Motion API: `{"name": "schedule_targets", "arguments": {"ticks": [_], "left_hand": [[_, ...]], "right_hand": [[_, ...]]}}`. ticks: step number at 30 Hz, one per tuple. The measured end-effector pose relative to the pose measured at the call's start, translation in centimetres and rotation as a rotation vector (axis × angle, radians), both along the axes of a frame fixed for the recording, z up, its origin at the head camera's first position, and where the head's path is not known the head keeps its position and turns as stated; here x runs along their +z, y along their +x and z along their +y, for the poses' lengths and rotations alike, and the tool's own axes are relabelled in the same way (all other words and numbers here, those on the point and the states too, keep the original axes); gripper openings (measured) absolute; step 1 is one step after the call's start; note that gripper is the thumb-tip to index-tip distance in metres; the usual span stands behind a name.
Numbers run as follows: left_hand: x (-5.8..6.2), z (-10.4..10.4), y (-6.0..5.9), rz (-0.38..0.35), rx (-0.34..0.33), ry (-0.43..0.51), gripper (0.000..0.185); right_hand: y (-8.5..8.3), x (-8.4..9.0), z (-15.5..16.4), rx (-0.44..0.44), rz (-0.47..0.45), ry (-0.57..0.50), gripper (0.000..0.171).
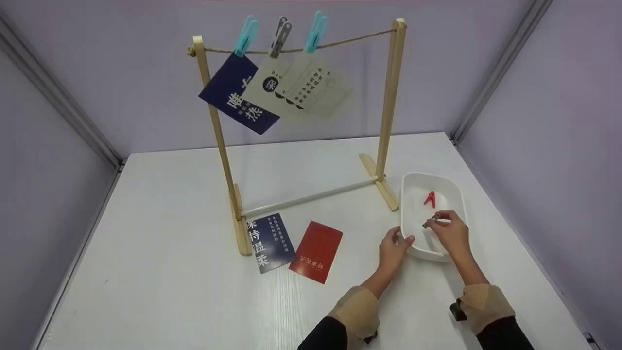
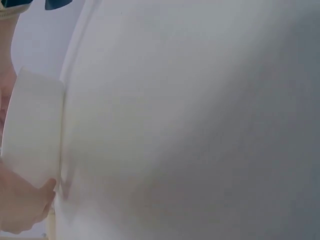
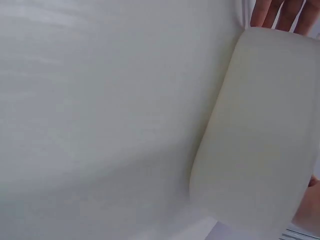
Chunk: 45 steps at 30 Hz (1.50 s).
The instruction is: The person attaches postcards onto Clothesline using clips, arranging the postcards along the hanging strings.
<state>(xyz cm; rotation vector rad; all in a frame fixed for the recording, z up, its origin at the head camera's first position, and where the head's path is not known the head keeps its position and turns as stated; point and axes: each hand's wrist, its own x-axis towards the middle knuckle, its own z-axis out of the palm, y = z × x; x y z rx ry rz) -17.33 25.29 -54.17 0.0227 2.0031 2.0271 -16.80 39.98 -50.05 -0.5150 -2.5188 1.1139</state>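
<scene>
At the right of the head view stands a white plastic container (image 1: 412, 194). My left hand (image 1: 394, 250) holds its near left corner, fingers along the outer side and thumb at the near end. Over the inside of the container, my right hand (image 1: 453, 233) pinches a grey clothespin (image 1: 431, 221) between thumb and fingers. A red clothespin (image 1: 430, 198) lies farther back in the same container. Both wrist views show mostly the container's outer wall (image 2: 35, 125) and the table; the grey clothespin is hidden there.
A wooden rack (image 1: 392, 97) with a rope stands at the back. Two light blue clothespins (image 1: 247, 36) and a grey one (image 1: 280, 39) hang cards, one dark blue (image 1: 223, 90), others pale (image 1: 311, 87). A blue card (image 1: 272, 243) and a red card (image 1: 318, 248) lie in front.
</scene>
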Motion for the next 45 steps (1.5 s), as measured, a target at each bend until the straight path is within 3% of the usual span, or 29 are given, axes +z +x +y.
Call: {"name": "schedule_targets", "arguments": {"ticks": [9,18,24,27,30,34,38,42,45], "left_hand": [[-0.2,0.0,0.1,0.023,0.036,0.032,0.041],[-0.1,0.1,0.1,-0.004,0.04,0.045,0.041],[0.3,-1.1,-0.8,-0.007,-0.043,0.011,0.038],[0.7,-3.3,-2.4,0.082,-0.153,-0.049,0.04],[1.6,-6.6,-4.8,0.188,-0.336,-0.205,0.045],[3.4,-12.2,-8.0,0.269,-0.623,-0.6,0.048],[4.5,-17.4,-9.5,0.378,-0.833,-0.973,0.067],[3.8,-19.9,-9.2,0.448,-0.912,-1.163,0.088],[2.8,-19.7,-8.4,0.537,-0.871,-1.279,0.089]], "right_hand": [[1.0,-1.3,-0.7,0.003,0.125,0.068,0.023],[1.1,-1.6,-0.6,0.002,0.104,0.077,0.022],[1.3,-1.4,-0.5,0.017,0.116,0.077,0.022],[1.3,-1.4,-0.5,0.027,0.123,0.076,0.022],[1.3,-1.3,-0.4,0.037,0.135,0.076,0.022],[1.1,-1.2,-0.6,0.047,0.136,0.083,0.023],[1.1,-1.1,-0.7,0.044,0.125,0.074,0.022],[1.1,-1.3,-0.6,0.03,0.124,0.078,0.021],[1.1,-1.5,-0.7,0.037,0.124,0.078,0.022]]}}
